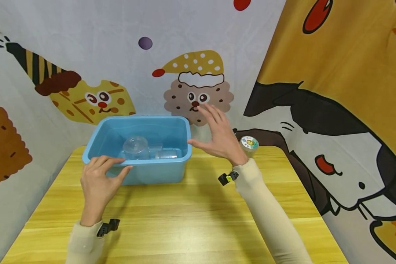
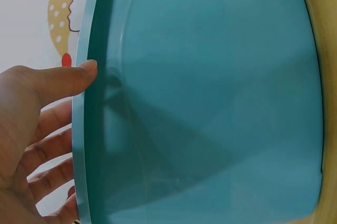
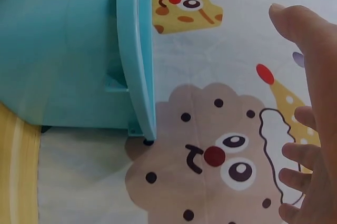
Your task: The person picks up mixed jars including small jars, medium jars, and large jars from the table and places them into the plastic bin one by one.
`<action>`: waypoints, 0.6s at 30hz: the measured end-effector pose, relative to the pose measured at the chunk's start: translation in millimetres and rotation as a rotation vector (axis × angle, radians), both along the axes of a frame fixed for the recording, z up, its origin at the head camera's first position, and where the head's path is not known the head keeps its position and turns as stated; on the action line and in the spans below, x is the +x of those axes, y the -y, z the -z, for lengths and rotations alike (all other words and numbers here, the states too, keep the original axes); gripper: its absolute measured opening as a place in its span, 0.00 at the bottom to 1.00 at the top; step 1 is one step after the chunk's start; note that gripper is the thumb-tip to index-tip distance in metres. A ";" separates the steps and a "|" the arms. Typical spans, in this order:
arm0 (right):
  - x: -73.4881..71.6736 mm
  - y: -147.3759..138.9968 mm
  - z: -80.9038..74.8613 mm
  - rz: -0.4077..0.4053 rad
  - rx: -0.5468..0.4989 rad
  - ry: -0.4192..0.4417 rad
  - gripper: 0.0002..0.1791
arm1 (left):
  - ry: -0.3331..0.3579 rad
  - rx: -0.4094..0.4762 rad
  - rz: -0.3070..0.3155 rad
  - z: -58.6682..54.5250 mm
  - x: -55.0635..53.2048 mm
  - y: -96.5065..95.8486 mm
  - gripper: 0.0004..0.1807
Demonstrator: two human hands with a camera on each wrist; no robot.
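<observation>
A light-blue plastic tub [image 1: 158, 172] stands at the back left of the table, with several clear plastic containers [image 1: 136, 147] inside it. My left hand [image 1: 100, 179] pinches the tub's near rim toward its left end. In the left wrist view, the thumb [image 2: 68, 82] lies on the outer side, while the fingers are behind the rim. My right hand [image 1: 219, 137] is raised by the tub's right side, thumb and fingers spread, holding nothing. Its thumb [image 3: 300, 21] appears apart from the tub in the right wrist view.
On the table's back right, a clear container with a printed round lid [image 1: 249, 143] is partly hidden behind my right wrist. A cartoon-print cloth [image 1: 112, 44] hangs right behind the wooden table [image 1: 191, 223].
</observation>
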State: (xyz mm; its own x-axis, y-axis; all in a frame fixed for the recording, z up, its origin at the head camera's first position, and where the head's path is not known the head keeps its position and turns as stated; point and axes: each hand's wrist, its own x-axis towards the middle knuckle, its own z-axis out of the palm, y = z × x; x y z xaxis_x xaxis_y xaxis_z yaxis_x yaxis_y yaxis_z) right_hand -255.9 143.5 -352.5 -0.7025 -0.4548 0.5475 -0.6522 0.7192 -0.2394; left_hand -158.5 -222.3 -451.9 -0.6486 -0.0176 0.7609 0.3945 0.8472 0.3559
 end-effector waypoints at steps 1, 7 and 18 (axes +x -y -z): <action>-0.1 -1.9 0.7 0.009 -0.004 0.004 0.57 | 0.000 0.000 0.000 0.0 0.0 0.1 0.17; 0.2 -14.0 4.9 0.082 -0.028 0.057 0.57 | -0.014 0.007 0.006 0.3 -0.4 -0.1 0.17; -1.4 -41.3 9.4 0.156 -0.081 0.067 0.56 | 0.025 0.007 -0.001 -2.8 2.6 -1.2 0.17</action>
State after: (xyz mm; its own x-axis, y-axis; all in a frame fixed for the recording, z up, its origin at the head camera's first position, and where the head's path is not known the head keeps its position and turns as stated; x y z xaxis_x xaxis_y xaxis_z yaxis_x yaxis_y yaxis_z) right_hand -257.3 184.8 -361.9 -0.7971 -0.2939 0.5274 -0.5151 0.7869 -0.3400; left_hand -155.9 -221.0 -449.1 -0.6676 -0.0239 0.7441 0.3843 0.8450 0.3718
